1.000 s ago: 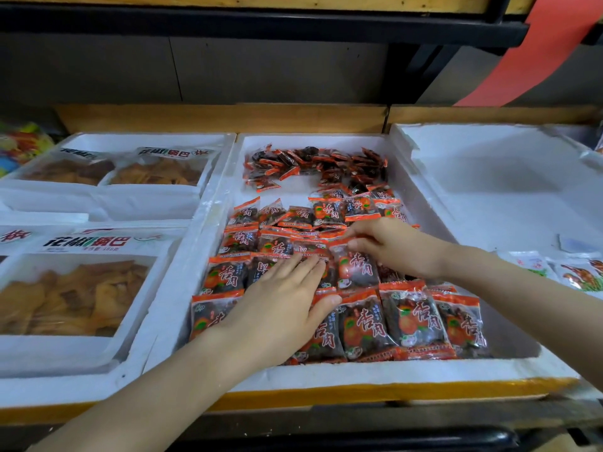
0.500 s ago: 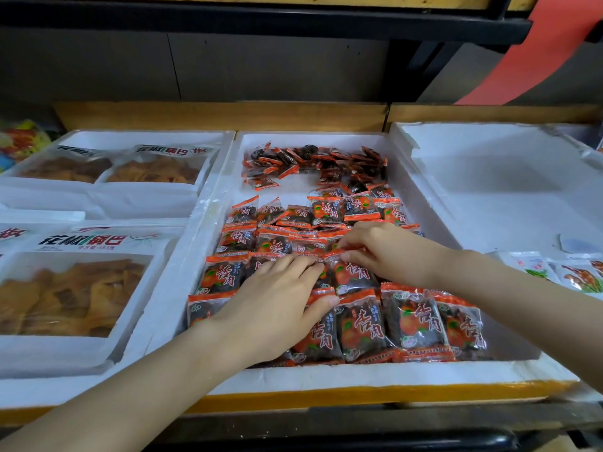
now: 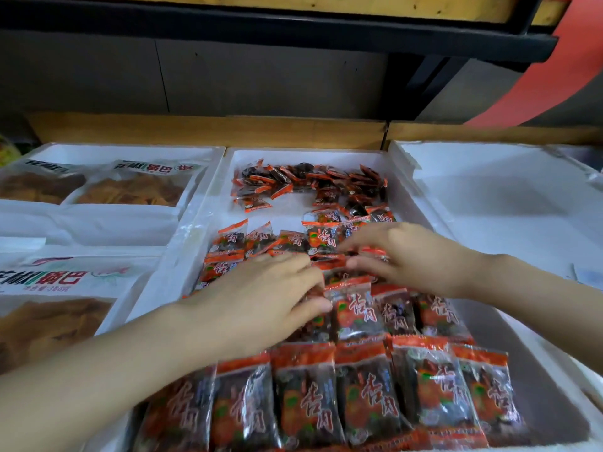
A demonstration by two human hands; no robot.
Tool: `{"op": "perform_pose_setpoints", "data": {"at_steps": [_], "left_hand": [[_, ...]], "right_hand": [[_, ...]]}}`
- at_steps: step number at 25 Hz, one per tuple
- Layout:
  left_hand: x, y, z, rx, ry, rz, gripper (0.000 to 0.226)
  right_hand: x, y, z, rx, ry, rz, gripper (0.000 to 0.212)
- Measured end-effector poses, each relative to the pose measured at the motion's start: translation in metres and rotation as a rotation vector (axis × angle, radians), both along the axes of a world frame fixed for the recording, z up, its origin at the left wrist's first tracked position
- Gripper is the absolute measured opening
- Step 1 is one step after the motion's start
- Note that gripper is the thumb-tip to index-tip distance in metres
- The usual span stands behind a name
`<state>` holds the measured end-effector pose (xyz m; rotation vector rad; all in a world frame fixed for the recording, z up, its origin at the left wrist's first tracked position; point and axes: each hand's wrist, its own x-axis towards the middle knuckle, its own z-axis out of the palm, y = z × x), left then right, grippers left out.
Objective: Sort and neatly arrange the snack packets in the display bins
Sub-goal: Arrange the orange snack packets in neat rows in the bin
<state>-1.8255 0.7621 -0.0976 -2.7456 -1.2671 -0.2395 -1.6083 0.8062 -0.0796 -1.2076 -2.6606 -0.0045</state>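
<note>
While both hands reach into middle foam bin (image 3: 202, 223), six red-and-black snack packets (image 3: 306, 396) lie in front row. Three more show in row behind. Loose heap (image 3: 310, 181) at back too tangled to count. Left hand (image 3: 261, 298) flat, palm down, fingers straight, resting on packets mid-bin. Right hand (image 3: 401, 256) comes in from right, thumb and fingers pinching single snack packet (image 3: 368, 252) by orange edge. Three crisp bags (image 3: 137, 187) in left-hand bins (image 3: 98, 220).

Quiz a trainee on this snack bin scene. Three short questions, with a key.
1. True or false: the right foam bin is packed full.
2. In the middle foam bin, the loose heap of small packets lies at the: A front, B back, C left wall.
3. Which is nearer the camera, the left hand or the right hand?
Key: 1 false; 2 B; 3 left hand.
</note>
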Motion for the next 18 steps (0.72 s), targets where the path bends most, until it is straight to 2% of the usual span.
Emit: {"op": "perform_pose_setpoints", "data": {"at_steps": [4, 6, 9, 12, 15, 18], "left_hand": [[0.003, 0.063, 0.018, 0.037, -0.153, 0.046, 0.035], [0.008, 0.107, 0.020, -0.037, -0.211, 0.078, 0.035], [0.021, 0.171, 0.013, -0.166, -0.252, 0.108, 0.040], [0.036, 0.220, -0.001, -0.283, -0.234, 0.167, 0.051], [0.046, 0.247, -0.014, -0.406, -0.190, 0.223, 0.065], [0.056, 0.257, -0.022, -0.423, -0.171, 0.270, 0.078]], "right_hand": [[0.011, 0.065, 0.004, 0.099, 0.212, -0.182, 0.034], [0.023, 0.104, -0.002, 0.081, 0.181, -0.303, 0.038], [0.041, 0.150, -0.016, -0.060, 0.052, -0.422, 0.047], [0.050, 0.174, -0.026, -0.194, 0.003, -0.457, 0.055], [0.054, 0.187, -0.031, -0.212, -0.017, -0.469, 0.053], [0.056, 0.195, -0.028, -0.216, 0.012, -0.474, 0.050]]}}
